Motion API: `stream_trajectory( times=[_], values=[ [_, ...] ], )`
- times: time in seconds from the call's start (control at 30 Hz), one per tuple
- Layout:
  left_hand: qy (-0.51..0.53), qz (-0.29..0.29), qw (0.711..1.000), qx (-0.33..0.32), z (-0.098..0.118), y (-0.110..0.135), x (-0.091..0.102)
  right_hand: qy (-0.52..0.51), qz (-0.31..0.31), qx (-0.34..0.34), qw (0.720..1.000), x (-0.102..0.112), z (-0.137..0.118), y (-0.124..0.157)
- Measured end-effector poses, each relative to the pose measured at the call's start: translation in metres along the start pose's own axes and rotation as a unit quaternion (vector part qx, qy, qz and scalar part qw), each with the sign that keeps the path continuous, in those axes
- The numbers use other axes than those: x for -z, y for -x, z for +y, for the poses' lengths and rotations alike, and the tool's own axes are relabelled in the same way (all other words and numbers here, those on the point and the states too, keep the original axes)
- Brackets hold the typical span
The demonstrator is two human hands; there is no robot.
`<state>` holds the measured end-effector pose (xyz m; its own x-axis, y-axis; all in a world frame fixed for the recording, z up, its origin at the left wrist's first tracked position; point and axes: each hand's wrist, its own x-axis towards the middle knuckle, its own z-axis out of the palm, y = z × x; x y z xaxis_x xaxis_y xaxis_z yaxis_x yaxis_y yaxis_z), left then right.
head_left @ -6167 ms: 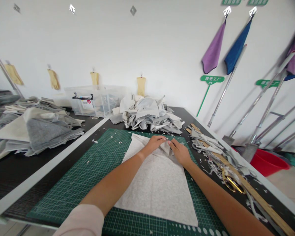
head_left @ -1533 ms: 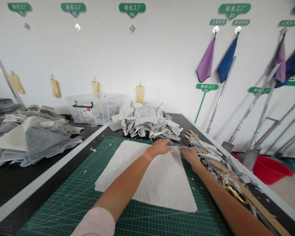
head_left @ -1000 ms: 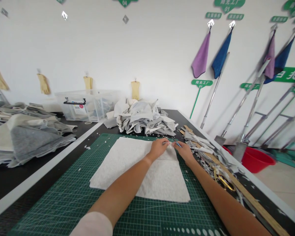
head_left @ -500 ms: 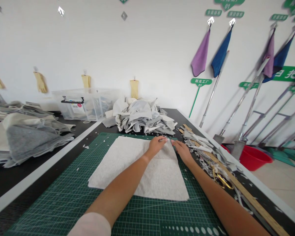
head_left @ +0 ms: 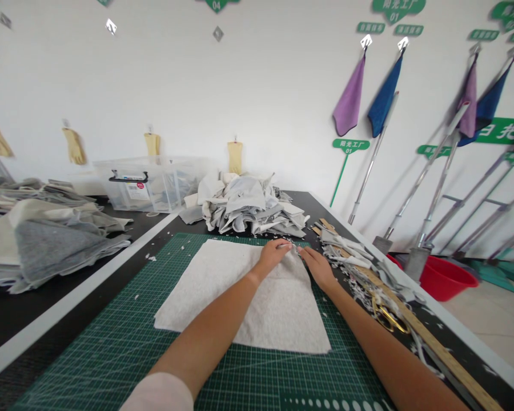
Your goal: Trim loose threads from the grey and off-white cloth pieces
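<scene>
Pinching the cloth [head_left: 291, 311] near its far-right corner, left hand [head_left: 273, 255] closed; right hand [head_left: 320, 267] just beside, fingers bent, can't tell its hold; green mat [head_left: 115, 337] beneath.

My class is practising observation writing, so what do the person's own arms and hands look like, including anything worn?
The left hand and right hand are bare, with no gloves. On the left arm, a plain pale pink sleeve ends well above the wrist. No sleeve shows on the right forearm. Neither wrist shows a watch or bracelet.
</scene>
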<state>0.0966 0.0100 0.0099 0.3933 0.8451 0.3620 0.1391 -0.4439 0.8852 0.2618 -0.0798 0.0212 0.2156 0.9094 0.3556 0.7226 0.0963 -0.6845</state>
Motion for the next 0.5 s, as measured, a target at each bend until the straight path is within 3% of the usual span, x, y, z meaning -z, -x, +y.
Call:
stream_trajectory(
  times=[0.5],
  values=[
    [-0.019, -0.012, 1.000, 0.011, 0.0080, 0.0025, 0.0034, 0.037, -0.007, 0.017, 0.999, -0.0044, 0.0034, 0.0033]
  ],
)
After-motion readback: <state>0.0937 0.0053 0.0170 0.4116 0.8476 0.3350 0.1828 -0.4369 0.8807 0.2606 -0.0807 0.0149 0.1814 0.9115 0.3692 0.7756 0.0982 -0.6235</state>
